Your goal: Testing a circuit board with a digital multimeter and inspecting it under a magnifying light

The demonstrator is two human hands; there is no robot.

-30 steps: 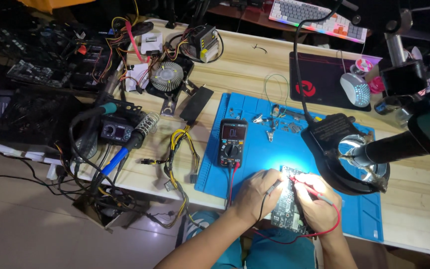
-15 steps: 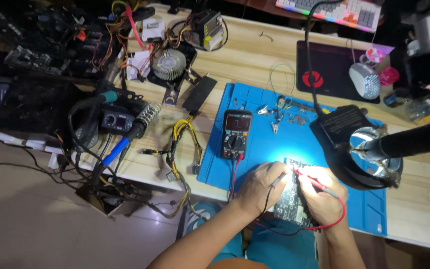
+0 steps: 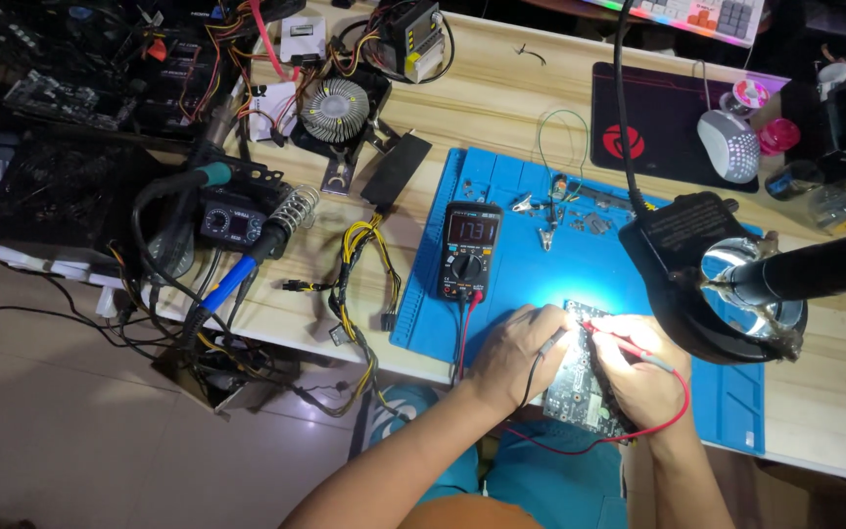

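On the blue mat (image 3: 531, 294), a circuit board (image 3: 580, 377) lies between both hands, left fingers (image 3: 540, 328) pinching a black probe (image 3: 552, 342), right fingers (image 3: 611, 343) a red probe (image 3: 629, 345)

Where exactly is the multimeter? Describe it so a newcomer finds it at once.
Start at the blue work mat on the wooden desk. Near the mat's left edge, just beyond the left hand, lies the multimeter. It is the only dark handheld box with a lit red display and a round dial, and a red lead and a black lead run from it toward the hands.
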